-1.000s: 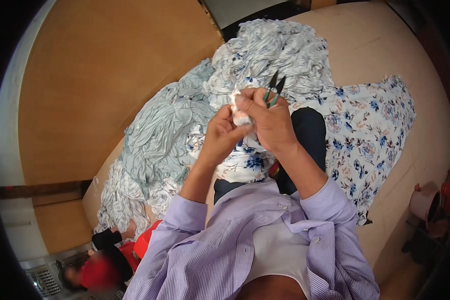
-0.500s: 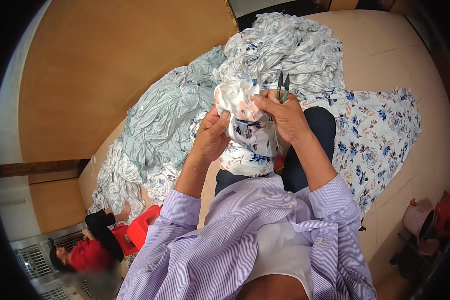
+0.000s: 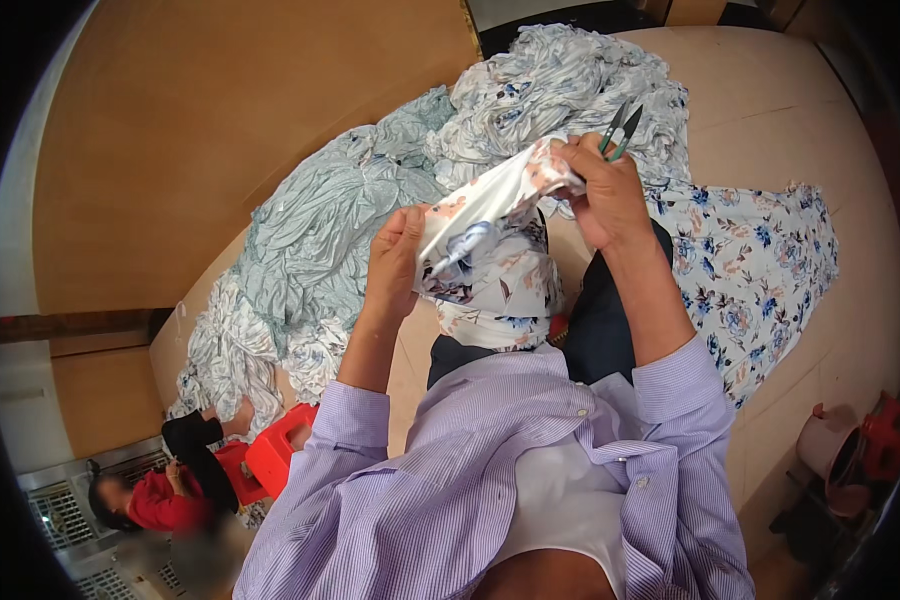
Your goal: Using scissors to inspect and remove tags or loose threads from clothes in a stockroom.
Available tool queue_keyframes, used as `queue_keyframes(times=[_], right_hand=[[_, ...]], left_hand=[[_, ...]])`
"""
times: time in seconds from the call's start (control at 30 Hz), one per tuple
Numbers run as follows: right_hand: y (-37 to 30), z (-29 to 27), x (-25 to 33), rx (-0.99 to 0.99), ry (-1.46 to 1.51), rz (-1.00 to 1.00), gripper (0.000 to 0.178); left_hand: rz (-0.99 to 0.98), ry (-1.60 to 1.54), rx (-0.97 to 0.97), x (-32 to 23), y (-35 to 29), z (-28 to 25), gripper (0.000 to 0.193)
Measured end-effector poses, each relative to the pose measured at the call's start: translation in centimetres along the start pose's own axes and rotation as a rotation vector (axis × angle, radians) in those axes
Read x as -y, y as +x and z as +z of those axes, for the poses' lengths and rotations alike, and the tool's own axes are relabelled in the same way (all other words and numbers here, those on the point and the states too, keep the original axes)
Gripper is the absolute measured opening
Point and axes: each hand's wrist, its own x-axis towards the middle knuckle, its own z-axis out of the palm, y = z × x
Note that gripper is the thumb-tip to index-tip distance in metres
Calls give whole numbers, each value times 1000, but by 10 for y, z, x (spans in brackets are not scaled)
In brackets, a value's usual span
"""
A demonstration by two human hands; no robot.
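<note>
A white floral fabric piece (image 3: 485, 235) with blue and peach flowers is stretched between my two hands, over my lap. My left hand (image 3: 395, 262) pinches its left edge, thumb on top. My right hand (image 3: 607, 190) grips the upper right edge between thumb and fingers. Tucked in that same hand is a pair of thread snips (image 3: 620, 132) with dark blades and green handles, the blades pointing up and away from the cloth. The lower part of the fabric drapes over my knees.
Heaped floral cloth (image 3: 570, 95) and grey-green cloth (image 3: 330, 210) lie ahead and to the left. More floral fabric (image 3: 750, 270) spreads over the floor at right. A red stool (image 3: 280, 450) stands beside a seated person (image 3: 160, 495). A pink bucket (image 3: 828, 440) is at far right.
My hands have moved apart, the right going up and to the right with the snips. The fabric, bunched before, is now pulled out taut between them.
</note>
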Motion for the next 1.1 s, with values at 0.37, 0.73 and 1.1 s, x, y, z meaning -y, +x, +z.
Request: queue_keyframes(times=[0.37,0.73,1.1], right_hand=[[-12,22,6,3,-50,95,29],[-15,15,11,32,-38,46,31],[-15,25,-1,173,-243,-66,22]], left_hand=[[1022,990,-61,-16,7,69,39],[521,373,118,-36,10,83,14],[261,87,219,-133,11,81,13]])
